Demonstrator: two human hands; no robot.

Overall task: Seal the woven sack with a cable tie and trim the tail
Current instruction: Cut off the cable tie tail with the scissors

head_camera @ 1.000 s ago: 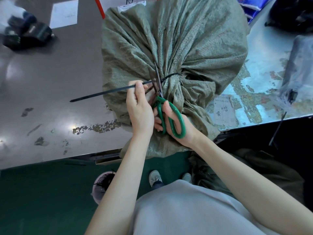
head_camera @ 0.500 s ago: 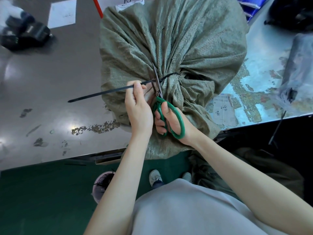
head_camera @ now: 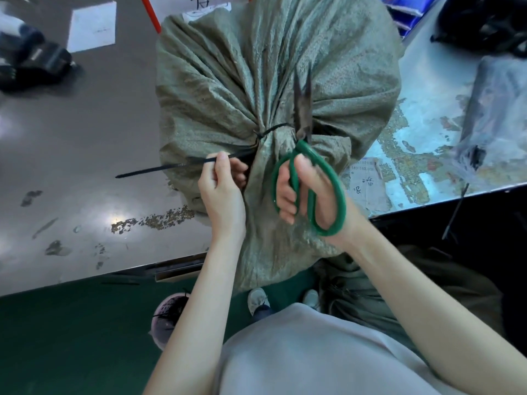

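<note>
A grey-green woven sack (head_camera: 256,67) lies on the table, its neck gathered and cinched by a black cable tie (head_camera: 275,129). The tie's long tail (head_camera: 159,168) points left, pinched in my left hand (head_camera: 222,192) just beside the neck. Its inner end lies against the sack slightly below the tie's head; I cannot tell whether the two are still joined. My right hand (head_camera: 310,192) grips green-handled scissors (head_camera: 302,109) right of the neck. The blades point away from me over the sack, a little apart and off the tie.
The sack rests on a grey worn table (head_camera: 71,152) and overhangs its near edge. Black items (head_camera: 37,64) and a white sheet (head_camera: 92,27) lie far left. A second table (head_camera: 427,132) at right carries a clear plastic bag (head_camera: 493,109) and a paper slip (head_camera: 365,181).
The scissors have left the tie's tail and swung right and upward, away from my left hand. The tail in my left hand has dropped slightly below the tie's head.
</note>
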